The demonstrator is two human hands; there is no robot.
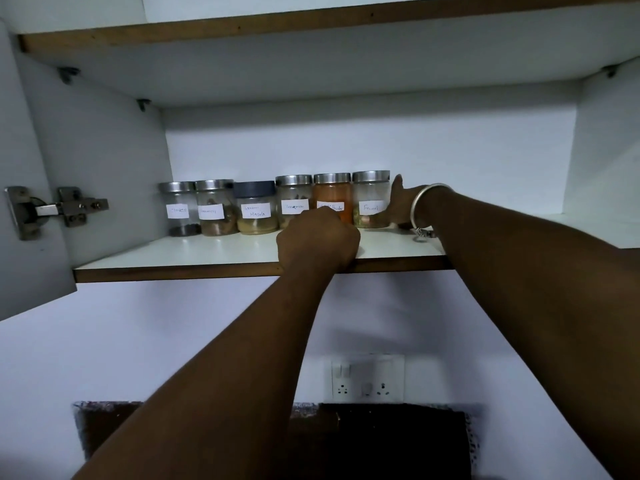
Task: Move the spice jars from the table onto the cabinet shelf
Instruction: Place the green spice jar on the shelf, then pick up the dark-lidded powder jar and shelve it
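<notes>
Glass jars [216, 209] rowed at shelf [173, 252] back, cloves [183, 230], masala [258, 226], orange powder [331, 194], left hand [318, 237] fisted empty at shelf front, right hand [398, 206] open against fennel jar [370, 199].

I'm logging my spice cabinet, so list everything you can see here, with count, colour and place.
clear glass spice jars with silver metal lids: five, with dark, brown, orange and pale contents; in one row on the shelf
clear jar with dark grey lid: one, yellowish powder; third from left in that row
white cabinet shelf with brown edge: one; under the jars
metal door hinge: one, silver; on the left cabinet wall
white wall socket plate: one; on the wall below the shelf
silver bracelet: one; on the right wrist
left hand: fingers curled, in front of the orange-powder jar; any grip is hidden
right hand: fingers straight against the rightmost jar
</notes>
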